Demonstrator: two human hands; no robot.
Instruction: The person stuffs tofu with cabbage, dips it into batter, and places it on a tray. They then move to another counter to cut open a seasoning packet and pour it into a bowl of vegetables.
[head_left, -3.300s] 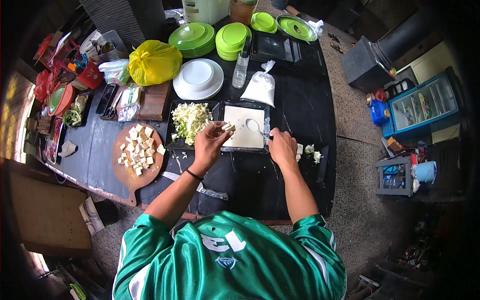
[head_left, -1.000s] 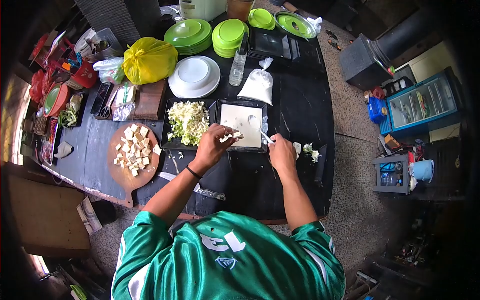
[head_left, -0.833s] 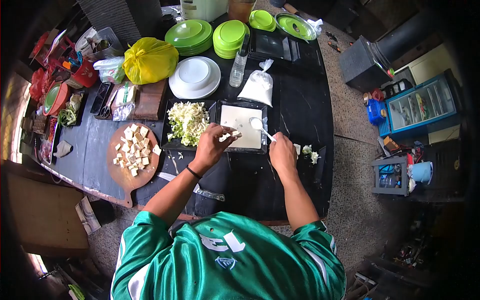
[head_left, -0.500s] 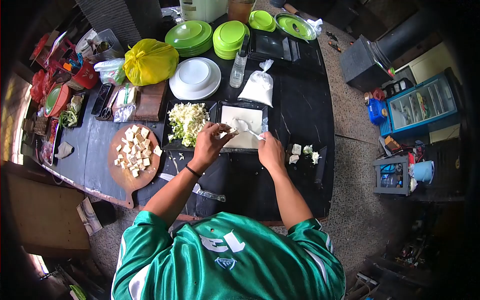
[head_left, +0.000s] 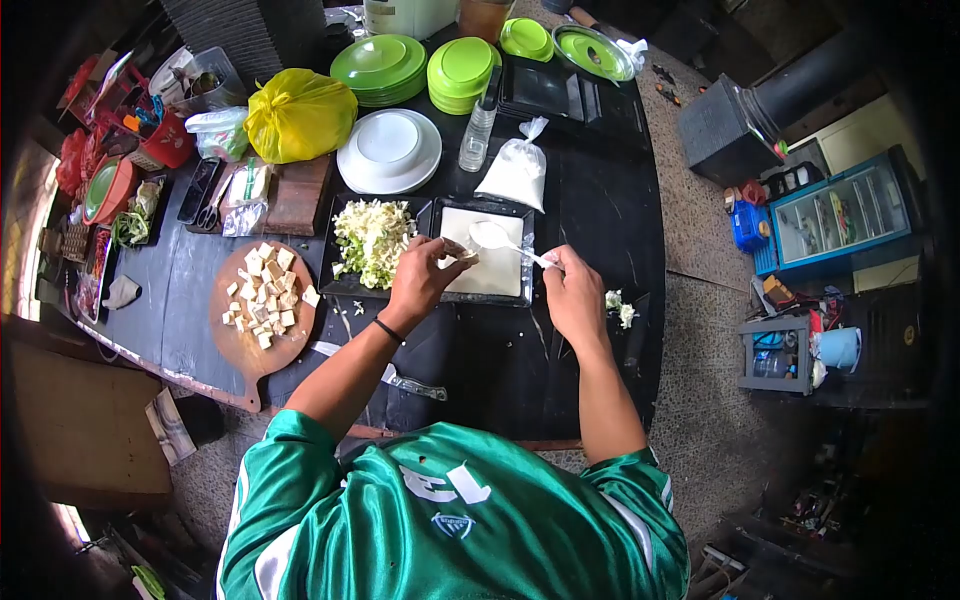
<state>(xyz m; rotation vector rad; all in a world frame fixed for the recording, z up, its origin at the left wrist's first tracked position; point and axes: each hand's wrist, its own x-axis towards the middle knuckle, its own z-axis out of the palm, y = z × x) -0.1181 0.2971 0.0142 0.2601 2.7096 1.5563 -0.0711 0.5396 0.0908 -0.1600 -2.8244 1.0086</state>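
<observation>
Between the right fingers (head_left: 562, 258), a smooth spoon (head_left: 492, 235) is gleaming above a tray (head_left: 488, 299) whose rim is looking glossy. Left of the left fingers (head_left: 434, 250), a wooden board (head_left: 240, 345) is showing a matt face, while beyond them a crinkled yellow plastic bag (head_left: 300, 118) is shining.

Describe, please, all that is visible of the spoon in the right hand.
The spoon looks white, with an oval bowl and a thin handle; its material is unclear. The right hand grips the handle's end. It is held slantwise, bowl toward the left hand, over the black tray of white liquid. Whether the bowl carries liquid, or touches that below, cannot be told.
</observation>
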